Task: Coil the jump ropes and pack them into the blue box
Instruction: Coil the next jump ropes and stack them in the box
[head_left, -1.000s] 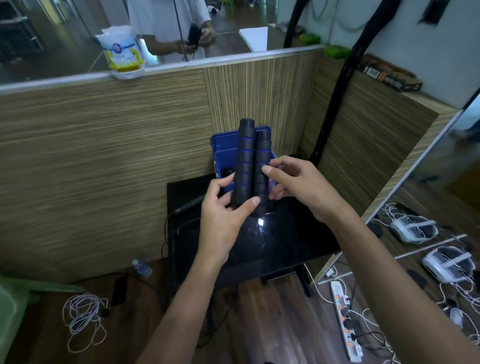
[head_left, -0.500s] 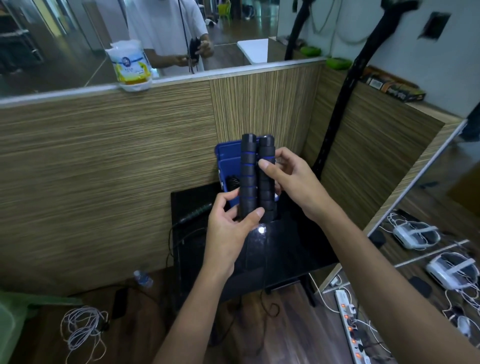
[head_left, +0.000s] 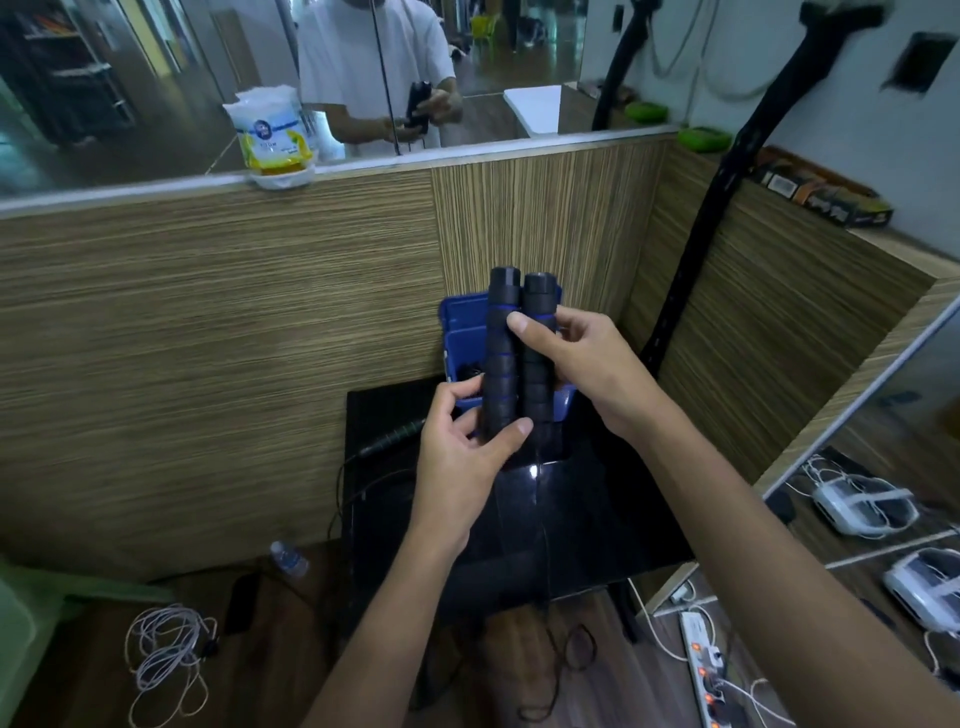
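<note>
We see two black jump rope handles (head_left: 517, 358) with blue rings held upright and side by side. The left hand (head_left: 462, 457) grips their lower ends; the right hand (head_left: 582, 364) pinches them higher up, thumb across the front. Behind them the blue box (head_left: 462, 332) stands open at the black table's (head_left: 597, 519) far edge, against the wooden partition (head_left: 208, 338). Another handle (head_left: 395, 436) lies near the table's left edge.

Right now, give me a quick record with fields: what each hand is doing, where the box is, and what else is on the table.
left hand: grips the lower end of the two jump rope handles
right hand: holds the handles near the top
handles: upright, side by side
blue box: behind the handles, on the black table, open
also on table: another black handle with its cord
</note>
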